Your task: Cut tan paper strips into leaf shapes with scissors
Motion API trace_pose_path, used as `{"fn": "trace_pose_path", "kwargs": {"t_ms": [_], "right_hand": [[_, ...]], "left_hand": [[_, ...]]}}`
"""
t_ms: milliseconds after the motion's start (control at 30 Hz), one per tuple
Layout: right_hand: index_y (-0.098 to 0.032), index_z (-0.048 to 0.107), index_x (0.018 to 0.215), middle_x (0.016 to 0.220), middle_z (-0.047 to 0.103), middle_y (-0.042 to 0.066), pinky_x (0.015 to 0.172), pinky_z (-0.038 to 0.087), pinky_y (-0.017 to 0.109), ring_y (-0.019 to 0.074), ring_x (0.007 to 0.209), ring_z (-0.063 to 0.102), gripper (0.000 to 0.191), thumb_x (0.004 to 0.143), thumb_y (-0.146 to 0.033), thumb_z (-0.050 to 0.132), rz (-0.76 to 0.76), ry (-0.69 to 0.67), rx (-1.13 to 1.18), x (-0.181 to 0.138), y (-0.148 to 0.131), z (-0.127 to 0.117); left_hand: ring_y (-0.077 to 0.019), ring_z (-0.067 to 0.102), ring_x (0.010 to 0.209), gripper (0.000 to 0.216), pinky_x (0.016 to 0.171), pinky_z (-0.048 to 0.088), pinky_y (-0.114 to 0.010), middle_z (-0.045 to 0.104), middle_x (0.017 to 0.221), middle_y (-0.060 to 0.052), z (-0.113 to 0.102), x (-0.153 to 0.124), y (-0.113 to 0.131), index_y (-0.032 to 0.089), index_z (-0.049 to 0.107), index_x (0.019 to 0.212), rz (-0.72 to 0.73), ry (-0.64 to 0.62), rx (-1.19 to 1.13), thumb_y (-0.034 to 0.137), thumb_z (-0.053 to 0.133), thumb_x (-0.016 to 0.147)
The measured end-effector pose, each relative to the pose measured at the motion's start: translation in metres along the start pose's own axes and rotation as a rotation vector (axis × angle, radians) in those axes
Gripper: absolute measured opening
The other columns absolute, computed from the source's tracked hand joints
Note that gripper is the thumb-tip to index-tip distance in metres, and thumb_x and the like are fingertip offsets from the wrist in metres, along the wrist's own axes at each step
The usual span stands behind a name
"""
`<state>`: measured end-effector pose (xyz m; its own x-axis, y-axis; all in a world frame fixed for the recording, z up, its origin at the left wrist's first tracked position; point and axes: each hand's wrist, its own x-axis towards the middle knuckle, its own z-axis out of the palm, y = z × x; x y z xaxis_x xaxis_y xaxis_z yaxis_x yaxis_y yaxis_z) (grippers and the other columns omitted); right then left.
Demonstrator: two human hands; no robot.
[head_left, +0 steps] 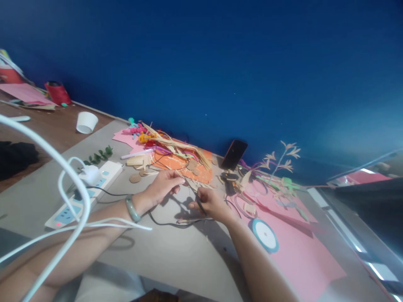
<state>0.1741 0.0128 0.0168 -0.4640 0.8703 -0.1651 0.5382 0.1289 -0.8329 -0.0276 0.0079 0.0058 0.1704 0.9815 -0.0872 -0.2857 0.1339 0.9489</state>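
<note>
Just a littered grey tabletop [166, 251], blue wall [195, 63] behind.

The single head-worn camera looks forward and down from close above the worktop [176, 247], facing the blue wall [201, 71] beyond it

Free lane: bare tabletop [176, 251] right of power strip [102, 181]. In the way: white cable [86, 201] arching before strip, black cord [116, 194] trailing right.
</note>
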Motion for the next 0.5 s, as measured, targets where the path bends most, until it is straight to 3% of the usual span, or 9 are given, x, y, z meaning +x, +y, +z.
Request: {"fn": "trace_pose_path", "kwargs": {"t_ms": [100, 200, 333, 500], "right_hand": [[-0.021, 0.041, 0.058, 0.04, 0.047, -0.008, 0.038, 0.024, 0.021, 0.0085, 0.037, 0.038, 0.042, 0.064, -0.047, 0.075, 0.027, -0.051, 0.052, 0.001, 0.0, 0.002], [-0.022, 0.04, 0.057, 0.038, 0.048, -0.007, 0.039, 0.026, 0.021, 0.0091, 0.036, 0.039, 0.043, 0.064, -0.047, 0.075, 0.028, 0.027, 0.078, 0.002, -0.002, 0.003], [-0.022, 0.042, 0.06, 0.044, 0.053, -0.004, 0.044, 0.035, 0.024, 0.0117, 0.042, 0.045, 0.041, 0.063, -0.047, 0.075, -0.02, 0.33, 0.154, 0.007, -0.001, 0.001], [-0.021, 0.047, 0.068, 0.058, 0.055, -0.002, 0.051, 0.041, 0.026, 0.0132, 0.052, 0.049, 0.033, 0.065, -0.041, 0.072, -0.046, 0.695, 0.061, 0.016, 0.012, -0.008]], "left_hand": [[-0.0049, 0.043, 0.042, 0.014, 0.041, 0.029, -0.017, 0.052, 0.049, 0.004, 0.0, -0.001, 0.002, 0.012, 0.058, 0.068, 0.0, 0.0, 0.015, 0.026, 0.062, 0.069], [-0.0057, 0.044, 0.043, 0.013, 0.043, 0.03, -0.017, 0.053, 0.049, 0.003, 0.0, -0.002, 0.002, 0.013, 0.06, 0.069, 0.026, -0.004, 0.128, 0.025, 0.058, 0.072], [-0.0081, 0.047, 0.045, 0.012, 0.046, 0.033, -0.019, 0.051, 0.05, 0.003, -0.002, -0.002, -0.002, 0.015, 0.057, 0.069, 0.084, -0.031, 0.368, 0.023, 0.051, 0.075], [-0.0096, 0.045, 0.053, 0.013, 0.053, 0.03, -0.022, 0.051, 0.057, 0.002, -0.005, -0.005, -0.008, 0.017, 0.051, 0.063, 0.36, -0.03, 0.795, 0.021, 0.049, 0.076]]}}
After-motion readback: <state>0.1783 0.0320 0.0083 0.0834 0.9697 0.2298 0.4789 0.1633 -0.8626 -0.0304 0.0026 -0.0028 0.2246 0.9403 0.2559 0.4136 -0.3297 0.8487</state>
